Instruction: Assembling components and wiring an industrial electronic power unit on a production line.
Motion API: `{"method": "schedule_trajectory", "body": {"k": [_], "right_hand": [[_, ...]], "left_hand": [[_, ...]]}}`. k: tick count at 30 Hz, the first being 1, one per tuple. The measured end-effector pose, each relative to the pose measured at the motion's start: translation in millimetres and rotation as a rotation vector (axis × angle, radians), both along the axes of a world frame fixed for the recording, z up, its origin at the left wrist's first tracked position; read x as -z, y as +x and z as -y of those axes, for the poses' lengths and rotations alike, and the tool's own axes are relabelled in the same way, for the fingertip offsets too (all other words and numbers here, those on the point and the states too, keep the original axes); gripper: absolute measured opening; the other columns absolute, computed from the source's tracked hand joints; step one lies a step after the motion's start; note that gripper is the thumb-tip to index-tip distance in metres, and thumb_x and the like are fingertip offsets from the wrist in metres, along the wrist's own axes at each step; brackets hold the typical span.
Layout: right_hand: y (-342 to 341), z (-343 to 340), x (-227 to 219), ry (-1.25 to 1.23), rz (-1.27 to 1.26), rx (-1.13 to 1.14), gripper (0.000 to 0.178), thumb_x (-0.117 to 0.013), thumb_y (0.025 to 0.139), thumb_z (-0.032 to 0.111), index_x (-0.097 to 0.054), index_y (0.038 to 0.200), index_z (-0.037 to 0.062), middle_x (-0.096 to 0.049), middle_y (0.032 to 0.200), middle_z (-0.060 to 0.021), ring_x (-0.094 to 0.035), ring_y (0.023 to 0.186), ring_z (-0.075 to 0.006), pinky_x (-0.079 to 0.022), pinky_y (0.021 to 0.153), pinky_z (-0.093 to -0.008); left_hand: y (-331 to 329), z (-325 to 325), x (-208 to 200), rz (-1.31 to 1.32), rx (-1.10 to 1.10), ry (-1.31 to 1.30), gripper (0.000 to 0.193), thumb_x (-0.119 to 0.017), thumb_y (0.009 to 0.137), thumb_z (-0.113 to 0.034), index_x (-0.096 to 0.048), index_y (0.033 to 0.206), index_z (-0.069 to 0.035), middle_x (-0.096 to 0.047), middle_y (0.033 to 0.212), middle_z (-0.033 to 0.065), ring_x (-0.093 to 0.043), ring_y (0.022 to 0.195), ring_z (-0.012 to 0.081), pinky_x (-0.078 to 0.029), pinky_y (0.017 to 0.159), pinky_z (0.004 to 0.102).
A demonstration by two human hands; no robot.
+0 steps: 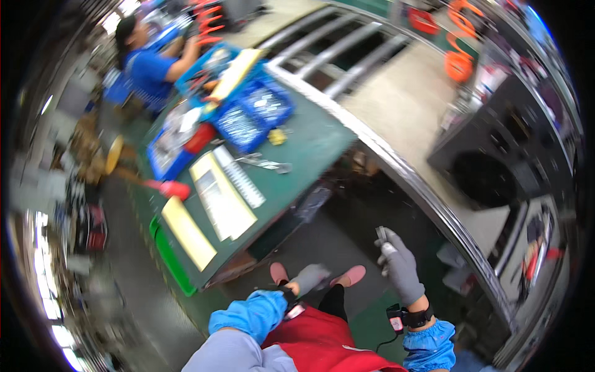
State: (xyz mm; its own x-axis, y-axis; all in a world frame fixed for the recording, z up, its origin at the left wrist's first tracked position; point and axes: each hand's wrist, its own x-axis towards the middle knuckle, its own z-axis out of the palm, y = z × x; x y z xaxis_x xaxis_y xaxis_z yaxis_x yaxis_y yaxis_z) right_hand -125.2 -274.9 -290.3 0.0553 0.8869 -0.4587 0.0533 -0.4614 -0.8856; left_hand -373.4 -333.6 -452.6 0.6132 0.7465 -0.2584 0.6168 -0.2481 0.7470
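My right hand [401, 268], in a grey glove, is raised between the workbench and the conveyor frame. Its fingers are closed on a small metal piece [381, 234], whose exact kind I cannot make out. My left hand [312, 277], also gloved in grey, hangs low above my pink shoes, and motion smears its fingers. The near corner of the green workbench [316, 127] is the closest surface to it. On that bench lie metal wrenches [266, 162], a white slotted strip [240, 177] and yellowish sheets [189, 232].
Blue bins [238, 127] of small metal parts stand on the bench, beside a red-handled tool [168, 188]. A roller conveyor [338, 53] runs along the right, carrying a black panel with round openings [505, 149]. A co-worker in blue [149, 74] is at the far left.
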Motion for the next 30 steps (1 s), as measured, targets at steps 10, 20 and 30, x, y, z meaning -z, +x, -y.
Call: {"method": "schedule_trajectory", "body": {"k": [10, 20, 30], "right_hand": [[-286.3, -106.9, 30.5, 0.962, 0.656, -0.671, 0.043, -0.054, 0.079, -0.002, -0.057, 0.121, 0.0085, -0.058, 0.115, -0.0161, -0.058, 0.098, -0.0376, -0.048, 0.083, -0.0435], [-417.0, -33.8, 7.2, 1.014, 0.852, -0.871, 0.037, -0.053, 0.082, -0.001, -0.057, 0.119, -0.0013, -0.056, 0.115, -0.0226, -0.055, 0.104, -0.0368, -0.046, 0.089, -0.0425], [-512.8, 24.3, 72.0, 0.915, 1.022, -0.962, 0.036, -0.05, 0.087, 0.011, -0.055, 0.119, -0.0052, -0.053, 0.097, -0.0192, -0.053, 0.088, -0.0346, -0.046, 0.078, -0.0428]], "left_hand": [[-300.0, 230.3, -4.5, 0.204, -1.816, -0.708, 0.012, -0.057, 0.082, -0.012, -0.065, 0.089, -0.005, -0.064, 0.075, 0.0087, -0.062, 0.062, 0.0215, -0.053, 0.056, 0.0338], [-447.0, 253.9, 81.4, 0.515, -2.007, -0.483, 0.018, -0.061, 0.081, -0.017, -0.066, 0.093, -0.004, -0.066, 0.081, 0.0111, -0.065, 0.074, 0.0242, -0.052, 0.064, 0.0349], [-555.7, 136.4, 241.5, -0.13, -1.441, -0.509, 0.038, -0.055, 0.081, -0.029, -0.064, 0.111, -0.008, -0.067, 0.102, 0.0209, -0.062, 0.102, 0.0385, -0.048, 0.088, 0.0472]]}}
